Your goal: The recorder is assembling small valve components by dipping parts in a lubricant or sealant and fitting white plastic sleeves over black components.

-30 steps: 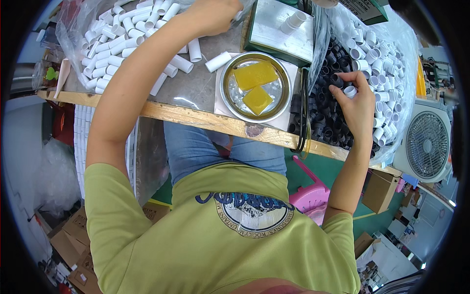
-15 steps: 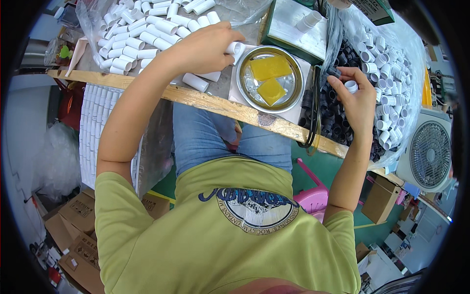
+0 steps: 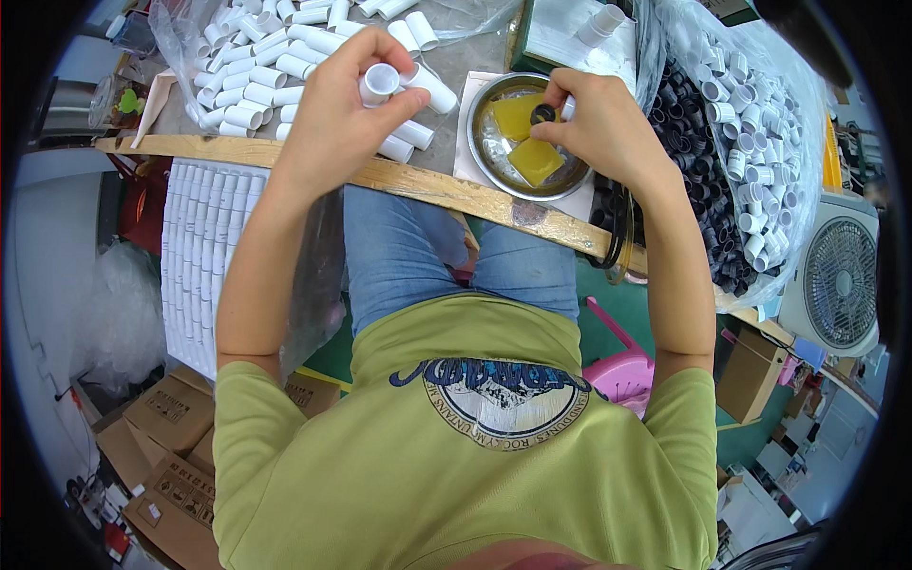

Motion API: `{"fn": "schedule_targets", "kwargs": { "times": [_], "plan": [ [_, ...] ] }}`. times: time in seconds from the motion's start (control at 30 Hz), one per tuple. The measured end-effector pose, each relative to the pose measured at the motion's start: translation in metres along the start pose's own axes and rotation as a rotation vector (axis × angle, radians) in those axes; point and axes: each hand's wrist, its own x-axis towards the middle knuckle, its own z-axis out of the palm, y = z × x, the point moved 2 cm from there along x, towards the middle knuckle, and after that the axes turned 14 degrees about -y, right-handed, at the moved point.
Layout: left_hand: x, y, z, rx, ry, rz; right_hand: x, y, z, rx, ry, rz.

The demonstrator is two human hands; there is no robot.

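Note:
My left hand (image 3: 328, 123) is closed round a short white plastic tube (image 3: 379, 83), its open end facing up. Just past those fingertips lies another white tube (image 3: 435, 93) on the table. Over a round metal bowl (image 3: 473, 138), my right hand (image 3: 613, 123) pinches a small black cap (image 3: 542, 115). A white cap (image 3: 569, 107) is also held in this hand, partly hidden by the fingers. Two yellow sponge pieces (image 3: 536, 161) lie in the bowl, and the black cap is at the edge of them.
Loose white tubes (image 3: 256, 95) spread over the table at the left. On the right are heaps of black caps (image 3: 689, 161) and white caps (image 3: 750, 142). A metal-topped green box (image 3: 556, 38) stands behind the bowl. Black cables (image 3: 622, 228) hang over the wooden table edge (image 3: 446, 195).
My right hand has moved left from the cap heaps to the bowl, carrying the black and white caps. My left hand has drawn back leftward, lifting the white tube upright.

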Motion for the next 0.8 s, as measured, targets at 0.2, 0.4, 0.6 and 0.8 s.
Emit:
{"fn": "schedule_targets", "kwargs": {
  "times": [0.2, 0.4, 0.6, 0.8],
  "plan": [
    [-0.013, 0.007, 0.033, -0.892, -0.026, -0.299, 0.005, 0.013, 0.001, 0.145, 0.026, -0.153],
    [-0.011, 0.013, 0.066, -1.147, 0.122, -0.248, -0.029, 0.000, 0.016, 1.138, 0.120, -0.229],
    [-0.005, 0.034, 0.069, -0.943, 0.082, -0.113, -0.041, -0.004, 0.020, 1.098, 0.216, -0.275],
    [0.003, 0.049, 0.059, -0.534, -0.025, -0.169, -0.047, -0.015, 0.012, 0.153, 0.216, -0.371]
  ]
}}
